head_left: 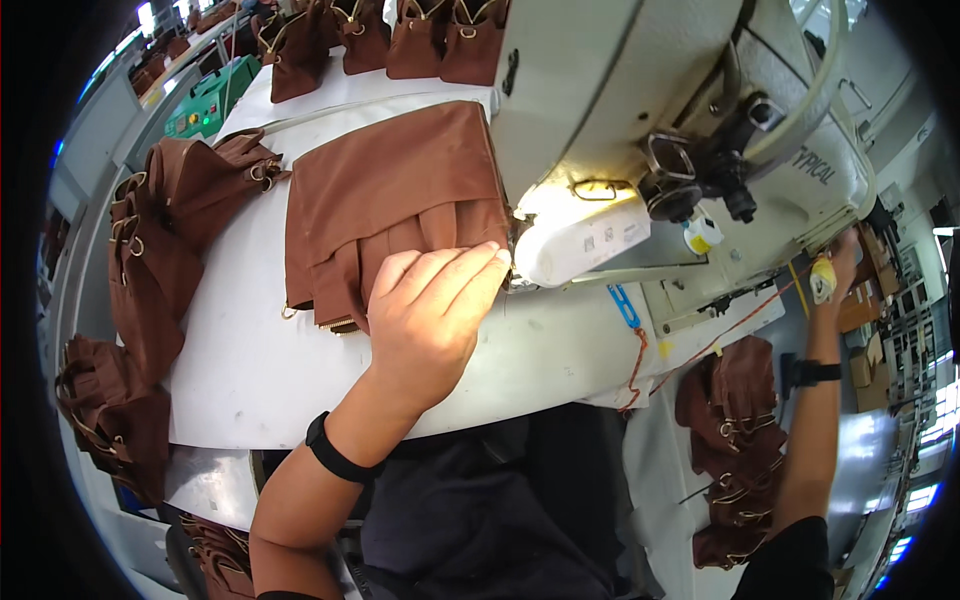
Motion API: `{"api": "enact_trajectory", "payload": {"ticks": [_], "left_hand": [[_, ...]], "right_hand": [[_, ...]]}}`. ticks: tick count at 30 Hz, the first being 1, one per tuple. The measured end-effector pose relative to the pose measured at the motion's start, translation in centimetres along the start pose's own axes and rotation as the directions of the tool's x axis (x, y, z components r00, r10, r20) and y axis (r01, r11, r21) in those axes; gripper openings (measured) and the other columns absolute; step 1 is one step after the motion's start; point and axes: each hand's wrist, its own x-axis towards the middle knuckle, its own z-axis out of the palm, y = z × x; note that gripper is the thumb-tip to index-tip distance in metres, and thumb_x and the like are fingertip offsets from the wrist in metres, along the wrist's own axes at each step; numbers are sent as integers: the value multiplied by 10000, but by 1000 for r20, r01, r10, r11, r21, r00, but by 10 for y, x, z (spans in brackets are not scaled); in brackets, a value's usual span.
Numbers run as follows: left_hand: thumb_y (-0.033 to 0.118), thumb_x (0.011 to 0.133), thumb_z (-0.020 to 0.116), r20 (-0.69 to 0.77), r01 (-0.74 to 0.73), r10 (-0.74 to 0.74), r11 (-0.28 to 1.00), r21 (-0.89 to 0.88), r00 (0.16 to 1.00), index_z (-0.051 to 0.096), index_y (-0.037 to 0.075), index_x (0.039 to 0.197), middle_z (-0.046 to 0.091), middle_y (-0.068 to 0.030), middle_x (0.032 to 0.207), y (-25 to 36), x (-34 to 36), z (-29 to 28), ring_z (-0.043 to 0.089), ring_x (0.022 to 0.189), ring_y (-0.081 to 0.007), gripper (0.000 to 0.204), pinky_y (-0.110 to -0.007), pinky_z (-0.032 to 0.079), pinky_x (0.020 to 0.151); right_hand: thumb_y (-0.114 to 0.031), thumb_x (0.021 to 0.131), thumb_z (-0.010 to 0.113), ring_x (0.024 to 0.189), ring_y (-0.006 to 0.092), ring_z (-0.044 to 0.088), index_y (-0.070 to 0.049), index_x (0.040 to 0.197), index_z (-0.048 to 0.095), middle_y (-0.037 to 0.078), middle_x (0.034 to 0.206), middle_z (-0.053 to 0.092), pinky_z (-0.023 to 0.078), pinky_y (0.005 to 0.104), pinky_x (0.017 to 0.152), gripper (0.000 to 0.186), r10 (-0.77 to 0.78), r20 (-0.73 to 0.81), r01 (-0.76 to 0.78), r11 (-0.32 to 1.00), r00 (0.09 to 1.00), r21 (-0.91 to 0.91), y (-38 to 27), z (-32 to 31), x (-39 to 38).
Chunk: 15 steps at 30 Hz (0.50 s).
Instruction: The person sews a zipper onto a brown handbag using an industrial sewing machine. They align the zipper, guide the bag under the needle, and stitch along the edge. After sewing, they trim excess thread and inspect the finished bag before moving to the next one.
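Observation:
My left hand (430,310) grips the lower right part of a brown bag (400,180), fingers together and tips at its edge close to the sewing area. The thumb is hidden. The bag lies on the white worktable (560,355), with gathered folds and a zip at its lower edge. Its right edge meets the pale sewing machine (590,90), where a white cover (585,245) hides the needle. Out at the machine's right end is my right hand (845,262), beside a small yellowish wrapped piece (822,281). Its fingers are mostly hidden.
Brown bags with metal rings (150,270) line the table's left edge. More brown bags (415,40) stand at the back. A pile of bags (735,430) hangs at the right, near an orange cord (637,370) with a blue tool (623,305). A green box (215,98) stands far left.

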Motion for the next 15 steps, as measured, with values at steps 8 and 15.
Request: {"api": "enact_trajectory", "payload": {"ticks": [8, 15], "left_hand": [[-84, 816, 727, 131, 30, -33, 999, 24, 991, 799, 59, 1067, 799, -72, 1081, 7, 1, -5, 740, 1008, -221, 298, -351, 508, 889], [-85, 824, 720, 186, 18, -35, 995, 96, 982, 793, 52, 1074, 792, -74, 1095, 6, 3, -16, 741, 992, -224, 294, -346, 507, 880]], "right_hand": [[-394, 993, 717, 911, 139, 698, -21, 1305, 708, 51, 1078, 738, 562, 275, 806, 486, 142, 386, -39, 964, 911, -262, -82, 32, 170], [-382, 1004, 707, 907, 118, 658, 32, 1234, 727, 53, 1064, 727, 528, 275, 819, 474, -90, 9, 87, 974, 996, 208, -63, 78, 10]]}}
